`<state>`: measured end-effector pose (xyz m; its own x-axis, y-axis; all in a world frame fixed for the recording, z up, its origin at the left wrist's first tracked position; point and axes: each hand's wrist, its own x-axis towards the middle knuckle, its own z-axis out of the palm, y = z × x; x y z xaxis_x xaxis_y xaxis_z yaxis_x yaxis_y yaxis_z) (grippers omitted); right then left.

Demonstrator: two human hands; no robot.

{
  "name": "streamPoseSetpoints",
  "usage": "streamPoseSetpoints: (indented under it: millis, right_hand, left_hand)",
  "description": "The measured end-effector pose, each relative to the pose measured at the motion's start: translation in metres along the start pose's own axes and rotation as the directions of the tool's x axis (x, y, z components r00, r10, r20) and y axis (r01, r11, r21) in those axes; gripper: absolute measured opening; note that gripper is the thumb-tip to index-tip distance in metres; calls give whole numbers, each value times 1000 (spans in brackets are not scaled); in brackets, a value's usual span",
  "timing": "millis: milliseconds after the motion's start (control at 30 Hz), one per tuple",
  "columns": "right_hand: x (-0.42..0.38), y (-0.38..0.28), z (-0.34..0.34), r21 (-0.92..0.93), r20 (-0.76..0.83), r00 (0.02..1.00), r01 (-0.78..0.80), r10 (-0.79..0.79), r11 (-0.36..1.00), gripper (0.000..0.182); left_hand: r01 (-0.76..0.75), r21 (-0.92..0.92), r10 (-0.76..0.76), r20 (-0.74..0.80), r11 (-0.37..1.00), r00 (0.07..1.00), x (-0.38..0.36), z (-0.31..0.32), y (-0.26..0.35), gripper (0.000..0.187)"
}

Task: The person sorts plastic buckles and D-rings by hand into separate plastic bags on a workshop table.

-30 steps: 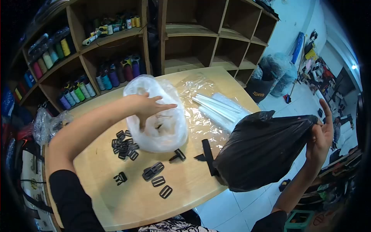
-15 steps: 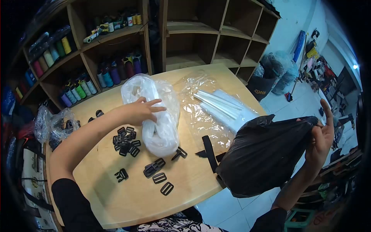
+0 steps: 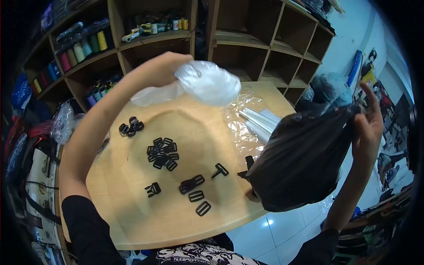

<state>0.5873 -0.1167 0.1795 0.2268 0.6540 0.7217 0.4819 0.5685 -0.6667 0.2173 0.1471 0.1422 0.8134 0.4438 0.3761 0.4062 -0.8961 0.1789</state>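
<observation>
White plastic bag [image 3: 210, 84] and left hand [image 3: 177, 63] have shifted from the table's middle to the upper centre of the frame since the earlier frame. Step in hand, as judged: shifting the white bag while the black one is kept up. Left to right: a small cluster of buckles [image 3: 131, 126] lies left of centre, apart from both hands. The left hand's fingers are hidden, but seem closed on the white bag, which extends to their right. Below, a larger buckle pile [image 3: 162, 154] rests on the table [image 3: 132, 225]. At right, the right hand [image 3: 368, 123] pinches the gathered top of the black bag [image 3: 304, 163], one finger raised; the bulk hangs lower left of the fingers. Further movement calls for firm grips and clearance above the buckles.
</observation>
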Motion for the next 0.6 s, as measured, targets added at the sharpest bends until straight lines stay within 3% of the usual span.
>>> streamPoseSetpoints:
  millis: [100, 233, 333, 400, 433, 500, 567, 600]
  right_hand:
    - [35, -9, 6, -77, 66, 997, 46, -41, 996, 61]
    - [101, -6, 43, -10, 187, 969, 164, -159, 986, 63]
    - [116, -17, 97, 90, 172, 963, 195, -208, 977, 56]
    - [100, -47, 145, 158, 27, 971, 229, -236, 961, 55]
    - [106, -38, 148, 169, 29, 972, 224, -232, 960, 55]
    - [129, -3, 164, 260, 194, 948, 198, -252, 945, 44]
    - [132, 31, 194, 282, 251, 945, 136, -210, 950, 47]
    - [130, 47, 210, 283, 300, 939, 78, -166, 956, 54]
  left_hand:
    - [69, 116, -60, -79, 991, 995, -34, -41, 0, 29]
    - [149, 181, -132, -102, 972, 986, -103, -79, 8, 29]
    - [243, 162, -224, -129, 956, 966, -154, -100, 31, 30]
    - [352, 209, -322, -164, 912, 932, -179, -112, 54, 34]
    - [360, 214, -331, -160, 908, 930, -188, -117, 58, 34]
    - [446, 83, -420, -220, 891, 880, -209, -124, 69, 38]
    - [439, 137, -381, -315, 888, 869, -209, -125, 91, 38]
    - [441, 44, -409, -296, 897, 863, -210, -128, 94, 37]
